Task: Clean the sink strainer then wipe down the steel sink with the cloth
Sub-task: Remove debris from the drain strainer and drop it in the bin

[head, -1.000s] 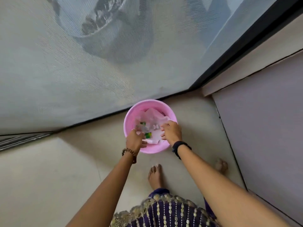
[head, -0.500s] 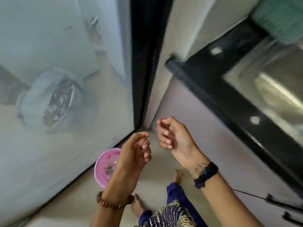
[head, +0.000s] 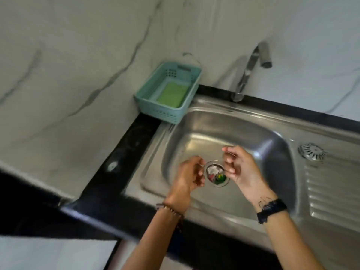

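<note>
The steel sink is set in a black counter. At the bottom of its bowl is the round drain strainer, filled with white, green and red scraps. My left hand hovers just left of the strainer with its fingers curled, and nothing shows in it. My right hand hovers just right of it, thumb and forefinger pinched together, nothing clearly held. A green pad or cloth lies on a white one in the teal basket at the sink's back left corner.
A domed steel strainer cover lies on the ribbed drainboard to the right. The steel tap rises behind the bowl. Marble-look wall tiles stand behind and to the left. The black counter edge runs along the front.
The view swung from the pink bin on the floor up to the sink. Both hands left the bin and now hang over the drain strainer.
</note>
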